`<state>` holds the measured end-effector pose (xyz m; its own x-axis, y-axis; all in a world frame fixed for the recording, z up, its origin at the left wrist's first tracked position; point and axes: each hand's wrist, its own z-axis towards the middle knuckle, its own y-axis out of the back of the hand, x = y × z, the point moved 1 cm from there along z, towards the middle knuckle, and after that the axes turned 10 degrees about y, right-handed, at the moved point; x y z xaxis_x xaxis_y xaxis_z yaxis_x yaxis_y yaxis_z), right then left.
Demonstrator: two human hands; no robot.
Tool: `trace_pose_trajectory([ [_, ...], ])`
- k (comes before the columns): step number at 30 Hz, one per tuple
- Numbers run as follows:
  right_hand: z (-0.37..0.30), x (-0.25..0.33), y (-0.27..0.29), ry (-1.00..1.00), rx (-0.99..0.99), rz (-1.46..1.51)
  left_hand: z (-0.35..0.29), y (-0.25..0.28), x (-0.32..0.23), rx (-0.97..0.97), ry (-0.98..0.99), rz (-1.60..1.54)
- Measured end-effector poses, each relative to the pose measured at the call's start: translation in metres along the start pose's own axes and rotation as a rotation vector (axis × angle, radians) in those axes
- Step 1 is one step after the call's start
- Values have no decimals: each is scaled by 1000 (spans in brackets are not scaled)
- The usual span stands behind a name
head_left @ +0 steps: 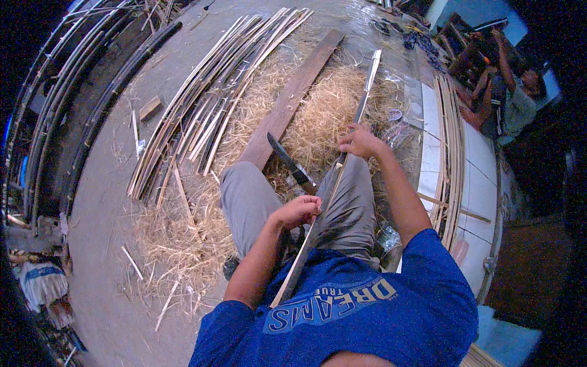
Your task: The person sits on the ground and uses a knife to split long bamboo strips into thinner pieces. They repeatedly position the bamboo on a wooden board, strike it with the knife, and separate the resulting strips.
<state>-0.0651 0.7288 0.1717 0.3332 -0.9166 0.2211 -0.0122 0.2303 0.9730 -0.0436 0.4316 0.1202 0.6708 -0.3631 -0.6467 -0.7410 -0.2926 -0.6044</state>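
A long split bamboo strip runs slantwise across my lap, from my shirt to beyond my knees. My left hand is closed at its lower part, fingertips pinched against the strip's edge. Further up, past my right knee, my right hand lies over the same strip with bent fingers around it. A knife with a broad dark blade stands between my knees, blade pointing away and to the left. Its handle end is partly hidden near my left hand. A brown wooden plank reaches away from my left knee.
Curly shavings cover the floor around the plank. A bundle of bamboo strips lies at the left, with dark bamboo poles beyond. More strips rest on white tiles at the right. Another person sits at the far right.
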Motion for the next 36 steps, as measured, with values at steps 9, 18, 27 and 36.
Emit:
trace_pose_trajectory([
  [9, -20, 5, -10, -466, -444, 771, -5, -14, -7, -83, 11, 10],
  [18, -71, 86, -46, -413, -275, 699, 2, -5, 2, -43, 23, -4],
  [27, -76, 23, -67, -679, -944, 951, 1, 4, 2, -47, 6, -30],
  [36, -54, 47, -86, -811, -642, 1072, 0, -7, -2, -72, 5, 8],
])
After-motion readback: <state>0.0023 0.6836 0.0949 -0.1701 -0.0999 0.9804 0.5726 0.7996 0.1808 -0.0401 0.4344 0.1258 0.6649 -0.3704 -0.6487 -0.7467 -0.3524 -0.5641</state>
